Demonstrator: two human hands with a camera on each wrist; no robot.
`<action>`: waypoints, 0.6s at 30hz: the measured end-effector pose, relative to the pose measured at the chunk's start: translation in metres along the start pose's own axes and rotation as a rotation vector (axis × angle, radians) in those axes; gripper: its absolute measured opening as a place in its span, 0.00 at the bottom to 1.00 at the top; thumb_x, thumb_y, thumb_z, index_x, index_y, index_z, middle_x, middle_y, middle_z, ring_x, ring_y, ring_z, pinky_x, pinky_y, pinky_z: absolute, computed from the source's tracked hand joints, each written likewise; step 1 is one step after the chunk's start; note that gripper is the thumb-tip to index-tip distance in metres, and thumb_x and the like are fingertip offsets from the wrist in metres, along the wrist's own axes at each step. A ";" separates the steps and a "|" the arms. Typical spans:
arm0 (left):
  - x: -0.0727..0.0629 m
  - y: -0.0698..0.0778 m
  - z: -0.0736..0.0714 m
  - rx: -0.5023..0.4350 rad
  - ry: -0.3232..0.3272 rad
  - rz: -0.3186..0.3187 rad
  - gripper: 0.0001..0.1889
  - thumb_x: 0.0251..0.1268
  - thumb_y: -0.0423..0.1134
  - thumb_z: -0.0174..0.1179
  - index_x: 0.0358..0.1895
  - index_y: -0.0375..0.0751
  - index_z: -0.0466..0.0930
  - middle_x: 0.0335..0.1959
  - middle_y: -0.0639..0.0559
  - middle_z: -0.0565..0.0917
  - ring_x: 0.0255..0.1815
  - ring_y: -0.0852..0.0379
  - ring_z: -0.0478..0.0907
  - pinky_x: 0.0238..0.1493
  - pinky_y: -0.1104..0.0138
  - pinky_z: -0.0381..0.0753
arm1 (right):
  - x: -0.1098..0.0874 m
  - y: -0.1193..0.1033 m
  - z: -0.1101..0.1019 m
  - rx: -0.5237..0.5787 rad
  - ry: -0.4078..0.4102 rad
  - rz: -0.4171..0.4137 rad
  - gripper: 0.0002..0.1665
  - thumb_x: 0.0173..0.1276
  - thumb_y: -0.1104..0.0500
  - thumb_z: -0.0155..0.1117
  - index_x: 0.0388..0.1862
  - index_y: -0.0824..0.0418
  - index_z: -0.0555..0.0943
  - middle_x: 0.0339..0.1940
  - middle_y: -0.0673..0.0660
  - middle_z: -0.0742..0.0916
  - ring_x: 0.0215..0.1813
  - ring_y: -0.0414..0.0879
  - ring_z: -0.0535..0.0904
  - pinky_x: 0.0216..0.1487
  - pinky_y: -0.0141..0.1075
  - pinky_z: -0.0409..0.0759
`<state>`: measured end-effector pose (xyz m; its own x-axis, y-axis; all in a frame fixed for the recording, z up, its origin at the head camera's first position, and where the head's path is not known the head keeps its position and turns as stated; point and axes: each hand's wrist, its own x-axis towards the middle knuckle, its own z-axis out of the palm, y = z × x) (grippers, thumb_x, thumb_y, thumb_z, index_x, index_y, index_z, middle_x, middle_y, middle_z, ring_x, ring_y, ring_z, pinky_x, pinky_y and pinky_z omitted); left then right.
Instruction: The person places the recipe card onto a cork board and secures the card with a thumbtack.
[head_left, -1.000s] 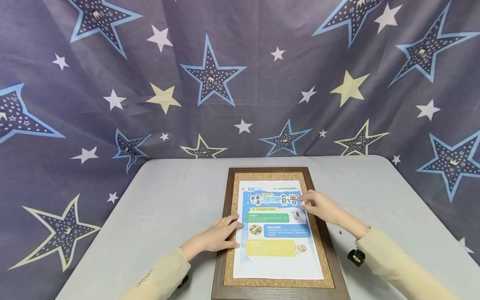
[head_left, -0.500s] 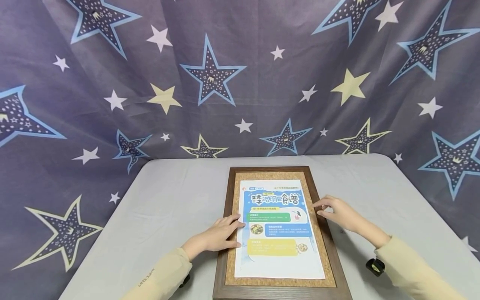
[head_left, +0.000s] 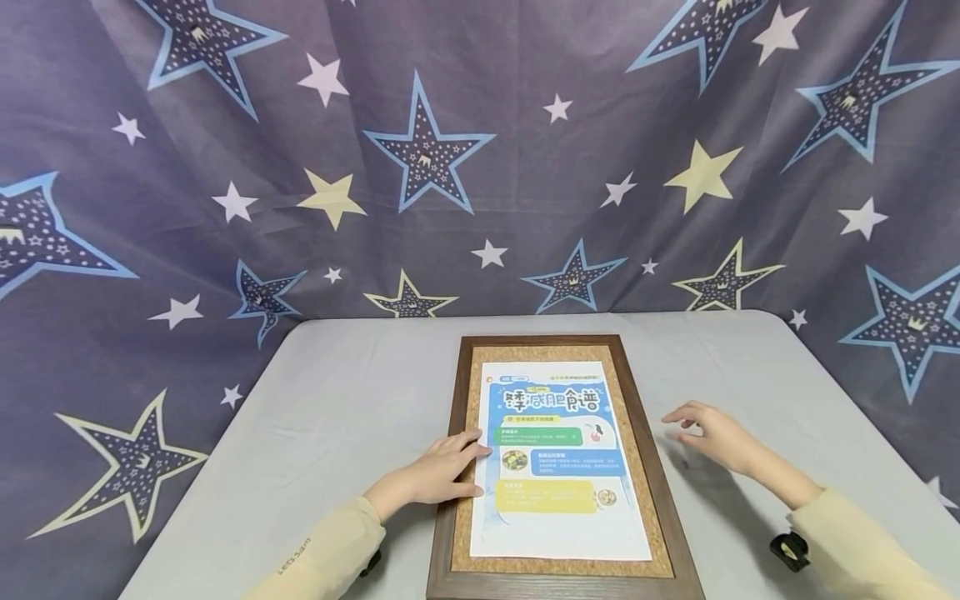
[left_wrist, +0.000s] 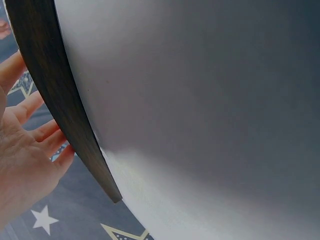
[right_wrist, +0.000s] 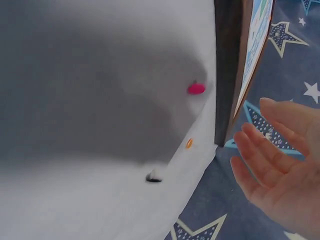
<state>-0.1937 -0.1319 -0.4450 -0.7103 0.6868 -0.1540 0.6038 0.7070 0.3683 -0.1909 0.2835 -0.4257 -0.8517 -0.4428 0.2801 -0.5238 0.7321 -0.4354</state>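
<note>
A printed poster (head_left: 558,535) with Chinese lettering and coloured bands lies on a wood-framed cork board (head_left: 660,492). My left hand (head_left: 442,471) rests across the board's left side, fingers spread, fingertips on the poster's left edge. In the left wrist view the fingers lie along the dark frame (left_wrist: 60,85). My right hand (head_left: 712,435) hovers over the table right of the board, fingers loosely bent, holding nothing. In the right wrist view, a pink thumbtack (right_wrist: 196,89), a small orange piece (right_wrist: 189,143) and a small black piece (right_wrist: 154,178) lie on the table near that hand.
A pale grey cloth covers the table (head_left: 360,375). Behind and beside it hangs a dark curtain (head_left: 510,183) with star prints. A black wrist strap (head_left: 790,550) shows at the right sleeve.
My right hand has moved right, from the poster's upper right edge across the frame to over the table. The left hand, poster and board stay in place.
</note>
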 end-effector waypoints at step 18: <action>0.001 -0.001 0.002 0.009 0.011 0.001 0.29 0.59 0.51 0.54 0.62 0.43 0.62 0.67 0.40 0.53 0.67 0.44 0.50 0.63 0.51 0.50 | -0.003 0.027 -0.001 -0.023 -0.047 0.063 0.10 0.50 0.73 0.61 0.34 0.69 0.80 0.33 0.61 0.82 0.33 0.55 0.78 0.35 0.45 0.77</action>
<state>-0.1942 -0.1312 -0.4477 -0.7136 0.6858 -0.1431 0.6077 0.7076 0.3606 -0.2023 0.3051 -0.4372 -0.8828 -0.4192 0.2119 -0.4694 0.7709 -0.4305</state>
